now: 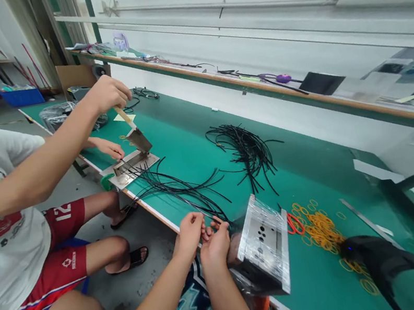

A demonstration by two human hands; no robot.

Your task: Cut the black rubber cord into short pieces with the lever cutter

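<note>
A: Where are the hands?

B: Bottom centre. The left hand (190, 234) and right hand (216, 246) sit close together, each grip apparently clamped on the black cords (182, 193) fanning across the green worktop (184, 111).

A: What could go wrong?

B: A hard tug could snag the cords on the plastic-wrapped metal box (263, 243) just right of the hands (its corners look sharp), or drag them under the hand cutter (139, 140) left of centre, where a co-worker's hand (107, 95) grips the wooden handle.
</note>
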